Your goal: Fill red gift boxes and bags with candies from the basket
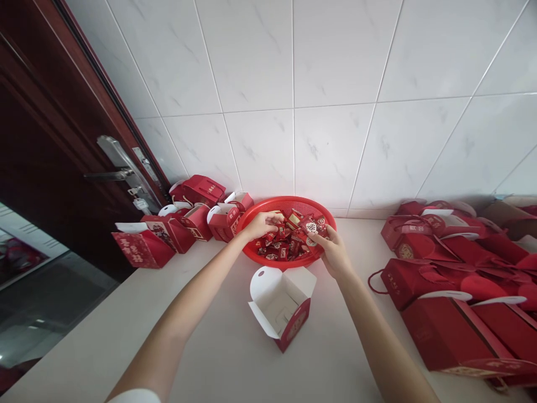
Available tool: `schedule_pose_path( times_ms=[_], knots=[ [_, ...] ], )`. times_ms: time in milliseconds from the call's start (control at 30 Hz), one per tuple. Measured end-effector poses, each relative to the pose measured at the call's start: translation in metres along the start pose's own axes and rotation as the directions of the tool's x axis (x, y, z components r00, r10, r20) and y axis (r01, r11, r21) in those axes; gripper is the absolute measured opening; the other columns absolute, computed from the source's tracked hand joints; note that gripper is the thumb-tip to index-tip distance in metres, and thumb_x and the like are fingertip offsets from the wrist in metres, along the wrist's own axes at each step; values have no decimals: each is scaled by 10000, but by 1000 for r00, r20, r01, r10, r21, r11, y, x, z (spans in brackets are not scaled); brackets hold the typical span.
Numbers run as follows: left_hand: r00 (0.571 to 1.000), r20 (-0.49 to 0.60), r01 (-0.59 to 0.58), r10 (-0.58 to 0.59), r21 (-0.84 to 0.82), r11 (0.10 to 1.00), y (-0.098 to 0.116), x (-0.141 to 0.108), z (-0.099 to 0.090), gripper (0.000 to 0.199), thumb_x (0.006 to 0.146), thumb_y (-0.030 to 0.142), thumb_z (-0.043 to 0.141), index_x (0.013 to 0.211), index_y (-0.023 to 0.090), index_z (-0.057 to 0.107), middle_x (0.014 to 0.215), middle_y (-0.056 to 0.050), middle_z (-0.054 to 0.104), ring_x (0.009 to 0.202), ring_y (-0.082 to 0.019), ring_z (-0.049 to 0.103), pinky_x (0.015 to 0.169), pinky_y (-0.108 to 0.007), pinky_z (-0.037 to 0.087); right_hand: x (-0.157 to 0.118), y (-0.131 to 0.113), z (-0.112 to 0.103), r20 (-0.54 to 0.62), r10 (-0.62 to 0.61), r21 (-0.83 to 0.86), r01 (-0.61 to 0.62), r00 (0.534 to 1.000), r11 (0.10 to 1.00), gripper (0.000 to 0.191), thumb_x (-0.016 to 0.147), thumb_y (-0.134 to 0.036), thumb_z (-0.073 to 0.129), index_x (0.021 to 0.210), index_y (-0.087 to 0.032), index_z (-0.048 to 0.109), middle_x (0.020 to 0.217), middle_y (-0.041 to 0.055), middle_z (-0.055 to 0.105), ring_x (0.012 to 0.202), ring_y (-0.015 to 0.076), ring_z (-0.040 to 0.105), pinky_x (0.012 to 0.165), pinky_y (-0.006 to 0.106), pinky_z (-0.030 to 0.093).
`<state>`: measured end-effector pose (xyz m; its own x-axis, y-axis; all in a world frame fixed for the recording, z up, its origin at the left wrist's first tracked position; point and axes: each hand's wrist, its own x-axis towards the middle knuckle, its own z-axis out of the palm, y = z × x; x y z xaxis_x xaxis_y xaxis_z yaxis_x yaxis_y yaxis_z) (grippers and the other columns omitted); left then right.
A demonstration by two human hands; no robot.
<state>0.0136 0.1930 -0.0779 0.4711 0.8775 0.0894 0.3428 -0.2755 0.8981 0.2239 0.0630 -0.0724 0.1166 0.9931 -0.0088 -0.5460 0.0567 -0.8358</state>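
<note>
At a white desk [210,336], a person's right hand [332,251] is holding a flat red packet with a round white emblem [311,227] in a narrow grip, while the left hand [262,225] is hanging curled over small red-wrapped packets [279,249] in a round red plastic basket [289,201]; whether that second grip is holding anything, one cannot tell. A slack pinch could be sending the flat packet back into the basket, and a low-swinging forearm could be tipping the open cardboard box, red outside and white inside [279,308], standing just in front. The flat packet is lying between right thumb and fingers, over the basket's right side.
</note>
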Motion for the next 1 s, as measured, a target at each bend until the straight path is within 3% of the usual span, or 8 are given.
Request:
schedule_pose_path(
  times_ms=[200, 333, 567, 767, 867, 933, 1000],
  knots=[
    [983, -109, -155, 148, -60, 986, 24, -19, 12, 333, 712, 243, 723, 1035, 162, 731, 1223, -105, 723, 1143, -274, 667, 1046, -451, 493, 2, 1, -1, 0, 14, 31, -14, 1000, 999, 381, 534, -278, 923, 828, -199, 694, 897, 27, 751, 818, 211, 709, 687, 330, 630],
    [952, -191, -255, 239, -62, 965, 42, -38, 25, 269, 755, 275, 705, 997, 164, 739, 1140, -96, 739, 1088, -267, 683, 1000, -431, 529, 2, -2, 0, 65, 70, 110, -77, 995, 991, 342, 574, -258, 919, 856, -191, 737, 914, 57, 769, 839, 213, 740, 750, 299, 633],
    [832, -310, -467, 460, 58, 883, 60, -61, 43, 143, 843, 314, 691, 783, 195, 745, 978, -84, 747, 1002, -235, 687, 952, -392, 547, -5, -12, 8, 148, 149, 186, -176, 978, 967, 255, 639, -253, 883, 864, -210, 771, 915, 41, 783, 878, 208, 752, 784, 262, 630],
    [733, -391, -606, 556, -5, 795, 62, -69, 50, 153, 846, 294, 734, 731, 194, 752, 954, -91, 750, 960, -220, 704, 840, -350, 581, -8, -11, 11, 203, 59, 215, -103, 977, 971, 249, 667, -251, 881, 885, -211, 769, 860, 6, 774, 808, 167, 738, 733, 230, 633],
    [736, -450, -592, 505, -66, 804, 61, -72, 54, 142, 819, 297, 769, 725, 193, 751, 945, -90, 757, 987, -228, 705, 869, -357, 583, -9, -11, 13, 226, 37, 216, -87, 973, 973, 269, 677, -258, 876, 921, -215, 773, 897, 2, 779, 789, 159, 732, 721, 226, 632],
    [768, -476, -549, 429, -143, 824, 60, -74, 57, 123, 788, 307, 798, 814, 192, 764, 958, -86, 763, 979, -232, 714, 863, -357, 593, -10, -11, 14, 231, 33, 210, -83, 972, 974, 284, 673, -267, 879, 933, -216, 775, 923, 4, 782, 788, 161, 732, 732, 230, 630],
    [811, -485, -486, 328, -245, 839, 58, -75, 60, 239, 749, 311, 828, 949, 196, 766, 1014, -83, 766, 965, -229, 724, 849, -351, 603, -11, -10, 14, 221, 26, 198, -71, 975, 978, 289, 677, -274, 877, 940, -216, 775, 930, 4, 780, 801, 167, 732, 755, 242, 629]
  ],
)
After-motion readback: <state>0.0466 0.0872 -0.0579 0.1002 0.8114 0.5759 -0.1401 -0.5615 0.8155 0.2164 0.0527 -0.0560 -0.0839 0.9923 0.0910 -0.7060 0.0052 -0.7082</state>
